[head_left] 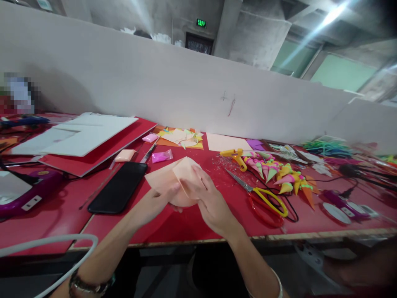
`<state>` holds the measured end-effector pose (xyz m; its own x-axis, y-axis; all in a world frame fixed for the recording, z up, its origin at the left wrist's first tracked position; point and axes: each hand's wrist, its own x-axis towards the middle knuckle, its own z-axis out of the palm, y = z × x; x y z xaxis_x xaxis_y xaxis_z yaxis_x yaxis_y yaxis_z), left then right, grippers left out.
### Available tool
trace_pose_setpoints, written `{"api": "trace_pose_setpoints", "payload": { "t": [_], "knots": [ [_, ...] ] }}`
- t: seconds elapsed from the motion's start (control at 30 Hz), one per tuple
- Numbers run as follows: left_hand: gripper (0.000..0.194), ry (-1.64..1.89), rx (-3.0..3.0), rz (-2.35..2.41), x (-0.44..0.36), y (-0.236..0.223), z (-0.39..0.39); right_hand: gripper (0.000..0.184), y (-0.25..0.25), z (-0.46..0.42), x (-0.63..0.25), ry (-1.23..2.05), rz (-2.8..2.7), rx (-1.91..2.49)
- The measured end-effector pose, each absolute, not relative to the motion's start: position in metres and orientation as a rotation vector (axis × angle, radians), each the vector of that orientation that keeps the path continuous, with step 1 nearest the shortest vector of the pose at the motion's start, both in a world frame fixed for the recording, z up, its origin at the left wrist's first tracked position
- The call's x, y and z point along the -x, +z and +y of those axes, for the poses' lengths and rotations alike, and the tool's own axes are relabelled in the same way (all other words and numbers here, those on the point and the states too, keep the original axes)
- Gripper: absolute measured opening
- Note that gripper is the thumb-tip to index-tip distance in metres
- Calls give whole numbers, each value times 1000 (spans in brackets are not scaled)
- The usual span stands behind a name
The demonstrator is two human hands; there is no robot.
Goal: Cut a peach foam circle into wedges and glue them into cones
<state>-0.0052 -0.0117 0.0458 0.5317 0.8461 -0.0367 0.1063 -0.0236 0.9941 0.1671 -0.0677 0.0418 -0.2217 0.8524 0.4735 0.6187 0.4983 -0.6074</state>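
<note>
A sheet of peach paper [163, 179], curled over on itself, is held above the red table between both hands. My left hand [163, 198] grips its lower left part, the thumb lying on the front face. Closed over the right side of the roll is my right hand [206, 196], with its fingers on the overlapping edge. Part of the paper is hidden behind the hands. A black phone [118, 188] lies just left of my left hand. To the right of my right hand are scissors [260, 196] with yellow and red handles.
A yellow glue gun [235, 156] lies behind the scissors, beside several small colourful paper cones [285, 180]. Pink packets [161, 156] and paper scraps [182, 137] lie toward the back. White boards [89, 132] are stacked at left. A purple power strip [344, 205] sits at right, with a cable nearby.
</note>
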Motion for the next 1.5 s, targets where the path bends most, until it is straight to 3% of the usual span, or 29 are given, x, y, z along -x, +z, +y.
{"api": "trace_pose_setpoints", "payload": {
  "t": [0.17,0.3,0.5,0.6,0.73,0.9,1.1,1.37,1.5],
  "knots": [
    [19,615,-1486,742,7,56,-14,52,45,-73,-160,364,-1996,1196],
    [24,689,-1392,811,4,60,-16,56,46,-75,-159,556,-1916,1151],
    [32,584,-1534,859,7,58,-17,47,43,-63,-159,940,-1253,1017],
    [37,559,-1584,858,8,57,-17,38,41,-58,-160,1039,-1178,960],
    [24,491,-1564,783,9,54,-14,32,41,-60,-160,1041,-1286,1037],
    [24,423,-1601,690,8,48,-11,39,46,-67,-156,1006,-1557,1204],
    [38,392,-1716,765,0,41,-13,39,50,-71,-150,1007,-1629,1261],
    [39,440,-1586,759,-4,41,-15,57,47,-64,-151,1149,-1070,914],
    [37,402,-1568,718,-5,40,-16,37,43,-62,-157,1294,-1057,898]
  ]
}}
